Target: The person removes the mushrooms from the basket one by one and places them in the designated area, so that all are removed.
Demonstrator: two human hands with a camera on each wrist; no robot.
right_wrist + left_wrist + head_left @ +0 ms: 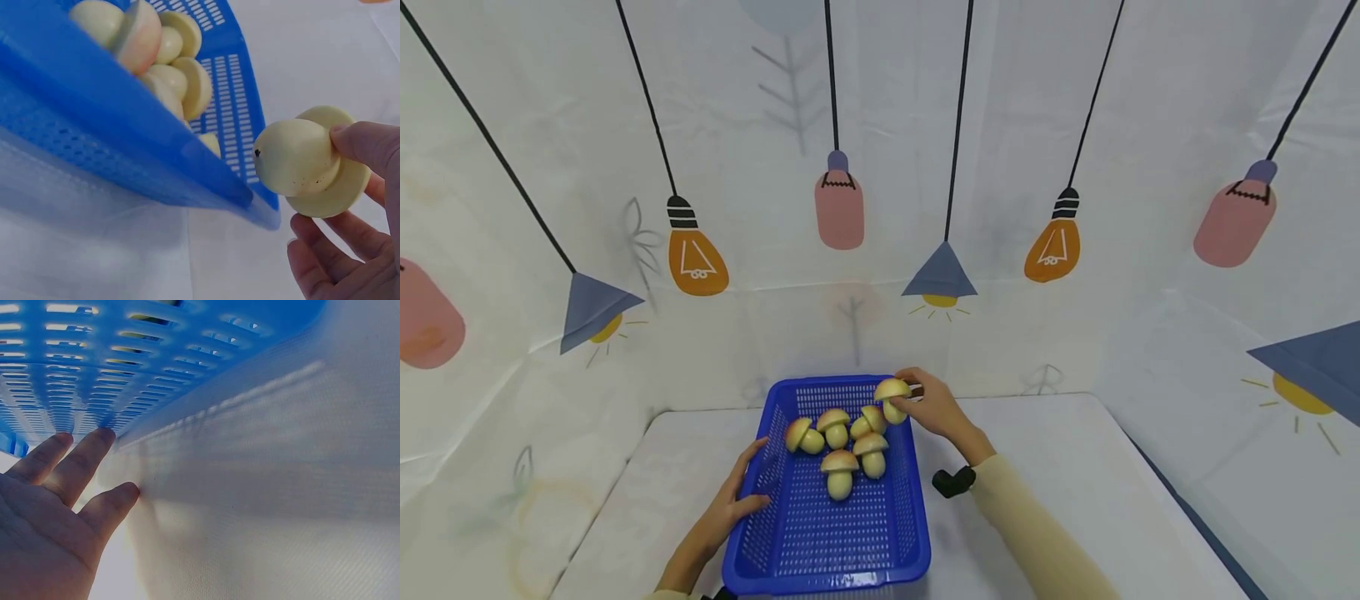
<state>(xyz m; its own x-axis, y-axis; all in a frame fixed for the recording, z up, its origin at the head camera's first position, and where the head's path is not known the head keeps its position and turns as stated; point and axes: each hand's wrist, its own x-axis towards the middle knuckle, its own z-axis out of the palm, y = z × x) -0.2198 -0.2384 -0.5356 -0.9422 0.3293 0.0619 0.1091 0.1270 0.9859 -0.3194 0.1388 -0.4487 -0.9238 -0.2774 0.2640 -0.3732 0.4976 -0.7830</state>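
A blue plastic basket [827,550] with slotted walls stands on the white table, and several toy mushrooms [839,475] with tan caps and pale stems lie in its far half. My right hand [934,406] pinches another mushroom [297,159] between thumb and fingers, at the basket's far right corner. In the right wrist view, its rounded stem end faces the basket, with a small dark spot on it. At the basket's left side, my left hand [724,508] rests with thumb and fingertips at the rim. The left wrist view shows extended fingers [87,456] against the slotted outer wall.
The white tabletop [1045,492] extends on both sides of the basket. Behind it hangs a pale sheet [880,333] printed with lamps and bulbs. A black strap [953,482] sits at my right wrist.
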